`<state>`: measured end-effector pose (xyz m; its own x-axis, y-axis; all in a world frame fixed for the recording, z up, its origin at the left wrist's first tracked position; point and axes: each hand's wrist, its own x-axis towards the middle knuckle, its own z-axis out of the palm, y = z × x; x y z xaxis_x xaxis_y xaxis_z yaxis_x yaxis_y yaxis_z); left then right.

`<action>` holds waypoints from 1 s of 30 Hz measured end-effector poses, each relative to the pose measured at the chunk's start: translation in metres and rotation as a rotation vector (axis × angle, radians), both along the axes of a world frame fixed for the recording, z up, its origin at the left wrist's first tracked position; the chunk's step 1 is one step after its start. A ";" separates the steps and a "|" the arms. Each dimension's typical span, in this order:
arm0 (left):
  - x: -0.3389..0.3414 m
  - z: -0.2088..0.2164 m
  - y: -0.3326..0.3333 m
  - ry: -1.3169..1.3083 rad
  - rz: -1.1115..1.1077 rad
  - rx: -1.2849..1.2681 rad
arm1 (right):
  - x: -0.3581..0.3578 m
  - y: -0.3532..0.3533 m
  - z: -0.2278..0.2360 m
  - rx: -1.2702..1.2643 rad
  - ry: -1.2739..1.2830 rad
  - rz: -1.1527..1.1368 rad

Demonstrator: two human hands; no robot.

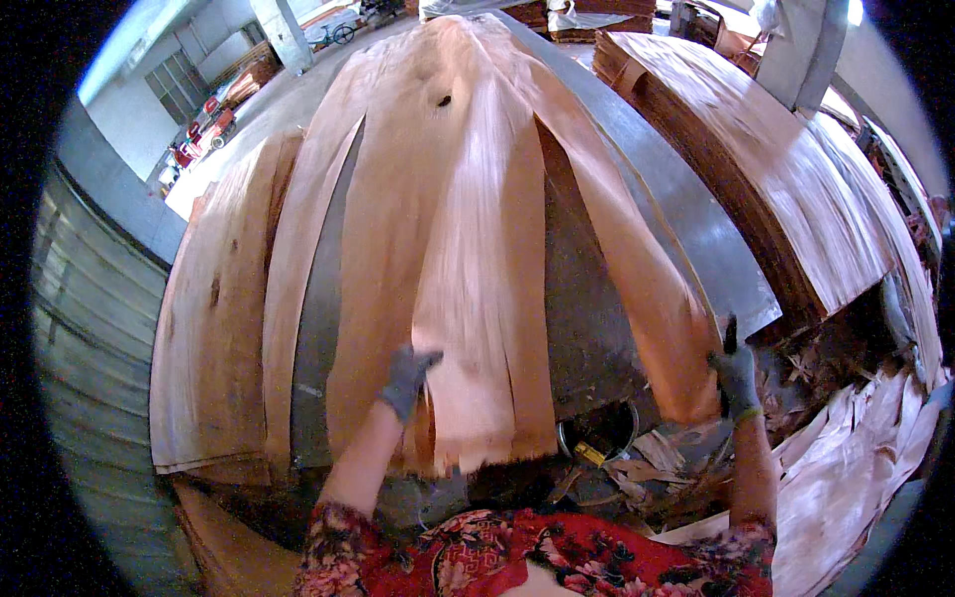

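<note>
Left gloved hand [406, 383] is on the middle strip [477, 388] of my big split veneer sheet [398, 199], thumb stuck out; can't tell if it's pinching. Right gloved hand [734, 378] is at the right strip's [671, 348] edge, grip unclear too. Sheet's sprawled over the grey surface [587, 328], between a left stack [214, 328], scraps [647, 463] near my right hand and a right stack [766, 149].

Tan veneer sheet [448, 229], split lengthwise, near edge ragged, spread across grey tabletop [587, 328].
</note>
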<state>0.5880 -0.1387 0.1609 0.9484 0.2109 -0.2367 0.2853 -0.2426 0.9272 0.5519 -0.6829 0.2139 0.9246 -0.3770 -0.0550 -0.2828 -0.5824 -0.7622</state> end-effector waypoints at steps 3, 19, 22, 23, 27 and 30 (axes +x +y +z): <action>0.061 0.071 -0.054 -0.043 -0.114 -0.075 | 0.067 -0.048 -0.012 -0.186 -0.056 -0.044; -0.028 0.080 -0.128 -0.240 -0.456 0.852 | 0.077 -0.099 0.068 -0.834 -0.063 -0.185; -0.048 0.076 -0.127 -0.431 -0.364 0.992 | 0.049 -0.078 0.089 -0.844 -0.133 -0.155; -0.061 0.074 -0.122 -0.406 -0.326 0.960 | 0.034 -0.075 0.086 -0.838 -0.186 -0.130; -0.105 0.041 -0.066 -0.157 0.088 0.550 | -0.030 -0.058 0.019 -0.157 -0.207 -0.080; -0.133 0.011 0.007 0.128 0.349 0.379 | -0.061 -0.021 -0.056 0.230 -0.099 -0.109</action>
<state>0.4551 -0.1314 0.1715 0.7752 0.6019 -0.1917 0.5140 -0.4245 0.7454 0.4907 -0.7037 0.1581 0.8843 -0.4628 -0.0622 -0.2522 -0.3612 -0.8978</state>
